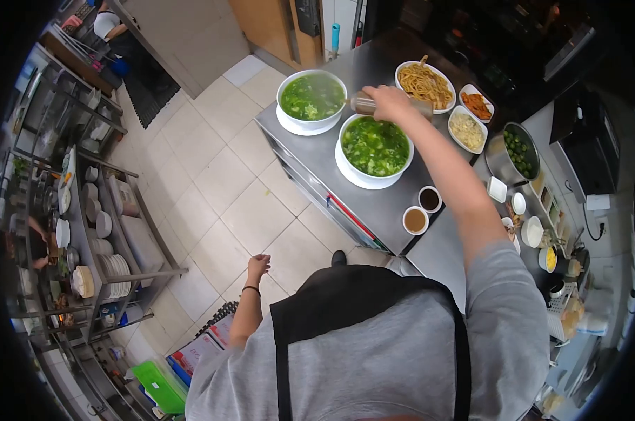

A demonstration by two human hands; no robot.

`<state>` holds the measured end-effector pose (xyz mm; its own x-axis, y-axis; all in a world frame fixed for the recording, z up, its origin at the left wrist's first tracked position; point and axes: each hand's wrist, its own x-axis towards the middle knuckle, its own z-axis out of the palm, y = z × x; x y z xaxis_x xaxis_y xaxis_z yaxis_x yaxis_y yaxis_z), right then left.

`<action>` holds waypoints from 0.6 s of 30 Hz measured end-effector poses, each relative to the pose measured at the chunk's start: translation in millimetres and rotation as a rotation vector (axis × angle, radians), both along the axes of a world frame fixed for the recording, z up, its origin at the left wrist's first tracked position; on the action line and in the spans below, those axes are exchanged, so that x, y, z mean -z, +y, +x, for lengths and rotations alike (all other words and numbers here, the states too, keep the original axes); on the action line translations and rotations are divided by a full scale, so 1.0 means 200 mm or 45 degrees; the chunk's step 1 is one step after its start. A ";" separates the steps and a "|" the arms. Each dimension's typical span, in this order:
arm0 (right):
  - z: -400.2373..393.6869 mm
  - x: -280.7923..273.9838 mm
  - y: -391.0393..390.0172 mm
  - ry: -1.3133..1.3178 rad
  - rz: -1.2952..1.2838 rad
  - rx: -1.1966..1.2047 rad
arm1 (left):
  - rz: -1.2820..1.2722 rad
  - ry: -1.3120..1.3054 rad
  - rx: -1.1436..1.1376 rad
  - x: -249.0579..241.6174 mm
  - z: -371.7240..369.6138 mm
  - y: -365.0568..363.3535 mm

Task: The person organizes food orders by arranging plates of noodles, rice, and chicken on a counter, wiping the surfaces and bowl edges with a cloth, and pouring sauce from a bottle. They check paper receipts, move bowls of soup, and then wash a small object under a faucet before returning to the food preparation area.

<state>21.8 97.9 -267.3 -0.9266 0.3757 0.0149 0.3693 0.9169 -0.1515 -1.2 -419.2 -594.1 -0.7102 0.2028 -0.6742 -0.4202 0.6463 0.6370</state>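
Observation:
My right hand [389, 104] is wrapped round a bottle with brownish contents [363, 104], held sideways with its end pointing left. It is over the space between two white bowls of bright green soup. The nearer bowl of soup [376, 146] sits on a white plate just below my hand; the farther bowl of soup [312, 97] stands to the left, close to the bottle's tip. My left hand [258, 266] hangs low over the floor, away from the counter, its fingers loosely curled with nothing visible in them.
Behind my right hand are a bowl of noodles [425, 85], orange-red food [476, 106] and a pale chopped dish [466, 130]. Dark sauce [430, 199] and brown sauce [415, 221] stand near the metal counter's edge. A pot of green vegetables [517, 151] is rightward; shelving [131, 259] stands left.

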 end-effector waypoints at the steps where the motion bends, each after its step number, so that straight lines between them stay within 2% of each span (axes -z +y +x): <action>1: -0.08 0.04 0.00 -0.060 0.164 -0.088 | 0.002 -0.021 -0.051 0.04 0.01 -0.05; 2: -0.16 0.05 -0.01 -0.118 0.330 -0.175 | 0.006 -0.042 -0.102 0.08 0.03 -0.10; 6: -0.34 -0.01 -0.03 -0.229 0.352 -0.065 | -0.190 -0.227 -0.158 0.16 0.19 -0.37; 8: -0.34 -0.03 0.00 -0.190 0.298 0.090 | -0.205 0.051 0.469 0.21 0.25 -0.53; 9: -0.32 -0.03 0.03 -0.214 0.284 0.137 | -0.207 0.053 0.482 0.20 0.27 -0.54; 10: -0.27 -0.04 0.03 -0.215 0.283 0.156 | -0.316 -0.067 0.266 0.10 0.32 -0.50; 11: -0.19 -0.07 0.00 -0.187 0.145 0.160 | -0.421 -0.183 0.056 0.06 0.33 -0.47; 12: -0.12 -0.09 0.01 -0.156 0.011 0.175 | -0.401 -0.166 0.110 0.18 0.30 -0.48; 13: -0.10 0.01 0.09 -0.091 -0.136 0.140 | -0.380 -0.148 0.163 0.34 0.26 -0.51; 14: 0.01 -0.03 0.08 0.050 -0.484 0.004 | -0.359 -0.129 0.216 0.47 0.23 -0.52; 15: 0.06 0.04 0.10 0.307 -0.533 -0.042 | -0.447 0.126 0.860 0.51 0.12 -0.48; 16: 0.19 0.00 0.08 0.457 -0.782 -0.046 | -0.332 0.061 0.761 0.52 0.06 -0.39; 17: 0.29 0.02 0.08 0.599 -0.792 0.023 | -0.228 -0.017 0.634 0.51 0.00 -0.30; 18: 0.46 -0.05 0.05 0.696 -0.936 0.097 | -0.137 -0.106 0.509 0.51 -0.07 -0.20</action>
